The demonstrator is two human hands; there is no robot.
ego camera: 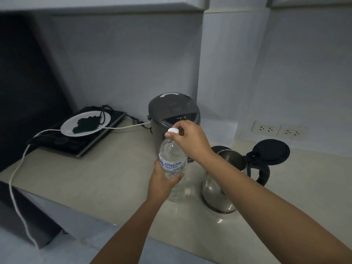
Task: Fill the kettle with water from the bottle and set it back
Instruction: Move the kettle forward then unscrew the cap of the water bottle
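Your bottle: clear plastic, blue-lettered label, white cap on top, standing upright on the tabletop, water approx to the shoulder. Your kettle: shiny steel w/ black handle, just right of the bottle, upright, black lid flipped open toward the back.

Head view; looks forward-down, close over counter

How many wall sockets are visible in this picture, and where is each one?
2. Both sit low on the wall behind the kettle: one wall socket on the left, the other wall socket right beside it. More may lie outside the view.
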